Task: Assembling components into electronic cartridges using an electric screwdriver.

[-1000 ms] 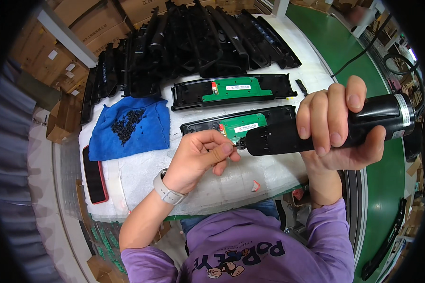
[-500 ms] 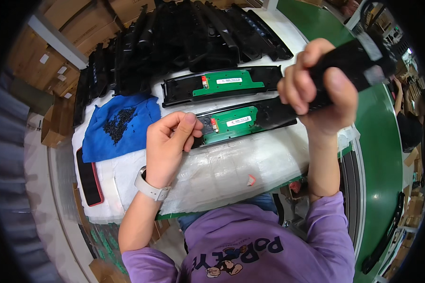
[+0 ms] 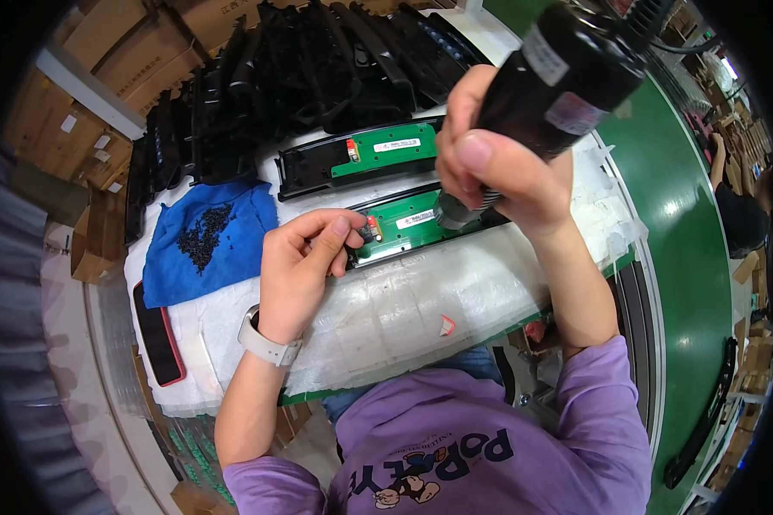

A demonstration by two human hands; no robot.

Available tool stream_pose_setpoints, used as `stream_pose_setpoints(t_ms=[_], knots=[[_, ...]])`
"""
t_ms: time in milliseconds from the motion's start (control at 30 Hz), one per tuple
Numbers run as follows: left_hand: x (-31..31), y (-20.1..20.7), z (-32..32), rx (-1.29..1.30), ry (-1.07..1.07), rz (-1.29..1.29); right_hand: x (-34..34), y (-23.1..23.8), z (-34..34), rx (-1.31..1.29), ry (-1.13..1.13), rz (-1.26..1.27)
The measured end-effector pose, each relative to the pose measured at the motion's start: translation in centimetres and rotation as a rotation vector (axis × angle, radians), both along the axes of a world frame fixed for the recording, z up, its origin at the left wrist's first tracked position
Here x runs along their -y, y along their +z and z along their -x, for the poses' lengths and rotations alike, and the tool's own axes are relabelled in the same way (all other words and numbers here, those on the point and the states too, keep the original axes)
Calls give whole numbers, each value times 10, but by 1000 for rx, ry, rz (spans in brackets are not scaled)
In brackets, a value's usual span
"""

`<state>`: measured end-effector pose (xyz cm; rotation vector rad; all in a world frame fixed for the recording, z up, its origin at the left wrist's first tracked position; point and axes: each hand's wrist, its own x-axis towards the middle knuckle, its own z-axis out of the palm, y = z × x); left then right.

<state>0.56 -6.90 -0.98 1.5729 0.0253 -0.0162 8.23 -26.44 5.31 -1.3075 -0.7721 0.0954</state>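
Observation:
My right hand (image 3: 500, 163) grips a black electric screwdriver (image 3: 558, 77), held upright with its tip down on the green circuit board (image 3: 412, 225) of the nearer black plastic housing. My left hand (image 3: 299, 262) rests on the left end of that same housing, thumb and forefinger pinched at the board's edge near a small red part (image 3: 374, 230). Whether a screw sits under the fingertips is hidden. A second black housing with a green board (image 3: 386, 150) lies just beyond.
A blue cloth (image 3: 204, 242) heaped with small black screws lies left of my left hand. A phone in a red case (image 3: 157, 335) is at the near left. Several black housings (image 3: 318, 69) are stacked at the back. A green conveyor belt (image 3: 687, 223) runs along the right.
The right hand has swung the screwdriver from lying sideways to upright and brought its tip down onto the nearer board. The left hand stayed at the board's left end.

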Motion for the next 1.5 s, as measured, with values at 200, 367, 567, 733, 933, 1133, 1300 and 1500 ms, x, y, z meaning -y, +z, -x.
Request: stream_pose_setpoints(t_ms=[200,367,567,733,933,1133,1300,1500], knots=[[-4,-6,-2,1,-58,33,-4,-3,-2,-84,17,-164],[-3,-1,-1,-74,-82,-49,0,0,3,15,-42,3],[2,7,3,26,-67,-70,16,2,-5,-35,227,-460],[11,11,9,-52,-229,29,24,2,-7,-65,405,-675],[11,12,9,-119,-227,8,21,-2,-4,-77,383,-636],[12,9,11,-146,-234,1,19,-4,-1,-74,453,-610],[14,14,12,-160,-225,-96,14,-4,5,-71,439,-555],[14,8,12,-111,-217,-273,5,-2,17,-86,337,-413]])
